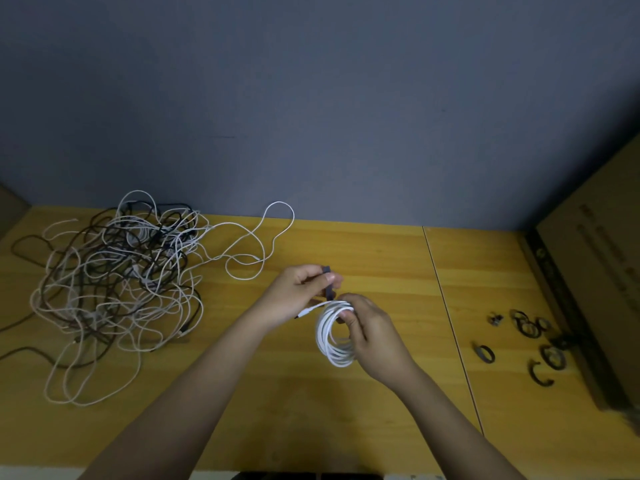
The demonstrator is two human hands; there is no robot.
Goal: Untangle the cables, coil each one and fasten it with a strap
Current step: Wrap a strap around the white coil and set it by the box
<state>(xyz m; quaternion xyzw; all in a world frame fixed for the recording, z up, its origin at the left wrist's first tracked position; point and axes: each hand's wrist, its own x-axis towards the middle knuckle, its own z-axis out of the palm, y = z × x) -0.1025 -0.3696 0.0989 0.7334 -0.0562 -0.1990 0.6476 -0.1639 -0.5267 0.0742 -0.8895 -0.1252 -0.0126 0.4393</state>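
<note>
My right hand (375, 336) grips a coiled white cable (331, 337) above the middle of the wooden table (381, 251). My left hand (299, 292) pinches a dark strap (327, 282) that runs down to the top of the coil. One plug end of the coiled cable sticks out to the left under my left hand. A large tangle of white and black cables (117, 289) lies on the left of the table, with one white loop (263, 237) trailing toward the middle.
Several loose dark straps (530, 337) lie scattered on the right of the table. A cardboard box (595, 271) stands along the right edge. A grey wall (311, 98) rises behind the table.
</note>
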